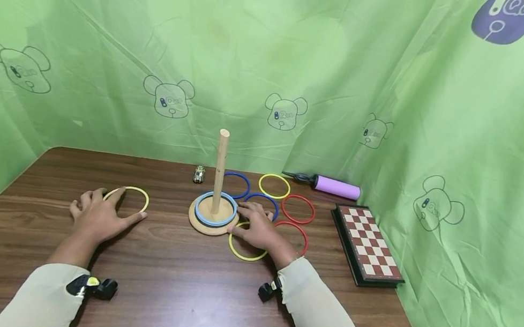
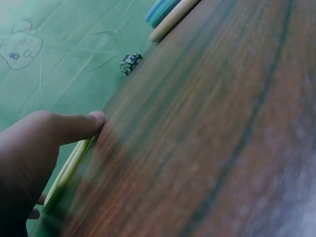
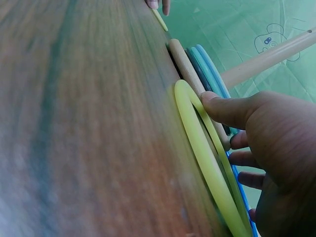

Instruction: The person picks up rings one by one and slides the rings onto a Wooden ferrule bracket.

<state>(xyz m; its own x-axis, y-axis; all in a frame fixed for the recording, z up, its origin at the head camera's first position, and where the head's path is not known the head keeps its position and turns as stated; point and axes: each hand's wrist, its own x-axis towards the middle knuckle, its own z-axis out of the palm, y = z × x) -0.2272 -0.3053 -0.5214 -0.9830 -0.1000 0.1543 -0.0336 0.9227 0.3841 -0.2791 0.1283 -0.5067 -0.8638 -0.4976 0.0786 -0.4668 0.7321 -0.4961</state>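
Note:
A wooden ring-toss stand has a round base (image 1: 201,229) and an upright peg (image 1: 220,169). Light blue rings (image 1: 211,224) lie around the peg on the base, a dark one beneath. My right hand (image 1: 257,227) grips the base's right edge, the thumb (image 3: 217,104) on its near rim and the other fingers farther back. Beneath that hand, a yellow ring (image 3: 207,158) leans close to the base. On the left, my left hand (image 1: 98,215) spreads over another yellow ring (image 1: 147,200), its index finger crossing the ring and its thumb (image 2: 81,126) extended beside it.
Blue rings (image 1: 248,184), red rings (image 1: 296,222) and a further yellow ring (image 1: 274,197) lie right of the stand. Behind them is a purple hand pump (image 1: 337,187). A checkered game board (image 1: 369,240) lies far right. A toy car (image 1: 199,174) stands by the green curtain.

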